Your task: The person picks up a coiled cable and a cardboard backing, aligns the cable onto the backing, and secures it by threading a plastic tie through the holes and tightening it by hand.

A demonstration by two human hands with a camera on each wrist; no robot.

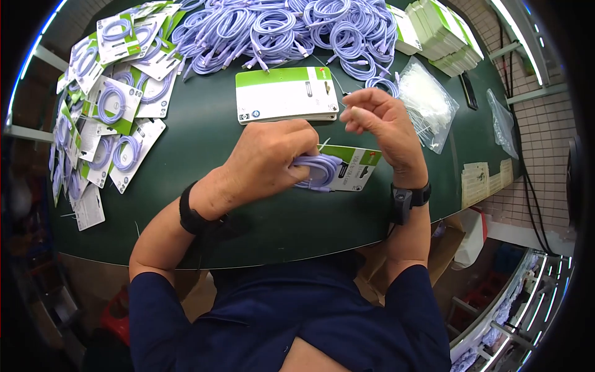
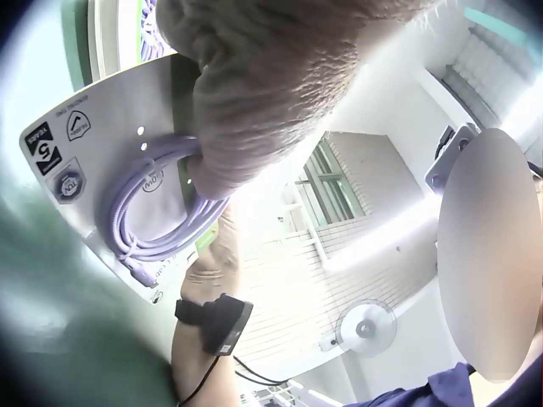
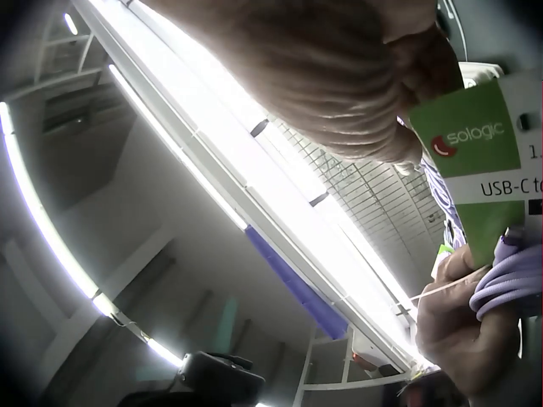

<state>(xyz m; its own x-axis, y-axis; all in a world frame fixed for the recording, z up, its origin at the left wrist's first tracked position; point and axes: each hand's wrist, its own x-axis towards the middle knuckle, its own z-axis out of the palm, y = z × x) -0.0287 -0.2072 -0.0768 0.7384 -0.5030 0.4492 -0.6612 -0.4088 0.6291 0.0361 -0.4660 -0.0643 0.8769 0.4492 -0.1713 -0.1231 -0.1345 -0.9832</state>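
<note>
My left hand point(image 1: 273, 152) pinches a coiled lilac cable point(image 1: 319, 170) against a green and white printed card point(image 1: 353, 168), above the table in the head view. The left wrist view shows the coil point(image 2: 127, 212) lying on the white face of the card point(image 2: 93, 127), with the left fingers point(image 2: 229, 153) over its edge. A thin white tie point(image 3: 441, 289) sticks out by the left hand point(image 3: 467, 331) in the right wrist view. My right hand point(image 1: 387, 127) is raised just right of the card, fingers bent, thumb near the index finger; whether it pinches anything thin cannot be told.
A stack of cards point(image 1: 285, 93) lies ahead of the hands. Behind it spreads a heap of coiled cables point(image 1: 273, 31). Carded cables point(image 1: 111, 102) pile up at the left. A bag of white ties point(image 1: 427, 96), more card stacks point(image 1: 443, 31) and a dark phone-like object point(image 1: 468, 91) are at the right.
</note>
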